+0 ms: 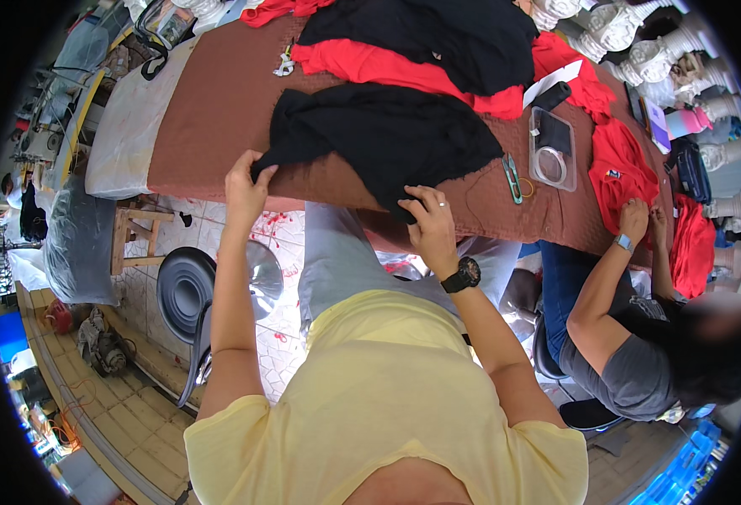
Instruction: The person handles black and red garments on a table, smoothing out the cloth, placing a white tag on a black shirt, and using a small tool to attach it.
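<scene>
A black garment [387,135] lies spread on the brown-covered table [219,109] in front of me. My left hand [246,185] pinches its near left corner at the table's front edge. My right hand [431,225], with a black watch on the wrist, grips the garment's near right edge, fingers closed on the cloth. Behind it lie a red garment [370,66] and another black garment [446,34].
Thread snips [512,177] and a clear plastic box [552,147] lie right of the garment. A seated person's hands [640,220] work on red cloth [618,172] at the right. A grey chair [185,290] stands by my left leg. White snips [284,63] lie farther back.
</scene>
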`<state>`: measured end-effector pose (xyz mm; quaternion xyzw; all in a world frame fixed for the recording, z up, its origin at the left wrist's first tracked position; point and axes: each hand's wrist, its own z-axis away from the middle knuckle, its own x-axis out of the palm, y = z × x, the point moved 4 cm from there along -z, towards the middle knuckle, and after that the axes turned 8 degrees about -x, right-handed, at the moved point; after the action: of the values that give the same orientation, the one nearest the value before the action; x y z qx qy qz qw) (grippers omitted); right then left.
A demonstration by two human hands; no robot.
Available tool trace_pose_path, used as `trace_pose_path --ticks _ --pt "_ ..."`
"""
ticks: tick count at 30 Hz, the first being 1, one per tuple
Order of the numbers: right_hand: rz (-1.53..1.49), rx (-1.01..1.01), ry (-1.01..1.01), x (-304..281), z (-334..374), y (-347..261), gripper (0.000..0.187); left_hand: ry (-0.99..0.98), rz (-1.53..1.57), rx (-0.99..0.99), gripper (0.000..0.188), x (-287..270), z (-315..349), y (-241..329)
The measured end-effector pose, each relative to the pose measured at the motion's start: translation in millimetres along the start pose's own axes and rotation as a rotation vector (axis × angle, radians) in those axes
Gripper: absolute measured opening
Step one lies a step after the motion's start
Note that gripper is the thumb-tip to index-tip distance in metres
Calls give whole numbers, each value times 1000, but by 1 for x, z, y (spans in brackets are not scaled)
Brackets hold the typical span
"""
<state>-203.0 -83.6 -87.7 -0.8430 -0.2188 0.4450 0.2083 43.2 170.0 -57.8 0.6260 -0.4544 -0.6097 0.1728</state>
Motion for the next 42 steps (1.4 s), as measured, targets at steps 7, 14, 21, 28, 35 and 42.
trace_pose_path --ticks 7,14,21,28,35,42 --pt "-428 319 428 -99 -38 -4 10 200 22 192 13 -49 -10 10" --pt "-404 -39 880 -251 -108 -11 22 434 302 364 13 -131 -41 89" --pt "-224 21 620 -271 -180 88 26 299 137 396 23 -133 -126 128" --pt "-334 26 660 -281 -190 115 26 304 279 394 22 -139 -158 120" --pt "-384 269 451 -246 -80 71 26 35 247 137 20 -121 -60 70" --pt "-322 467 54 -160 37 90 13 -381 -13 43 24 -68 26 -48"
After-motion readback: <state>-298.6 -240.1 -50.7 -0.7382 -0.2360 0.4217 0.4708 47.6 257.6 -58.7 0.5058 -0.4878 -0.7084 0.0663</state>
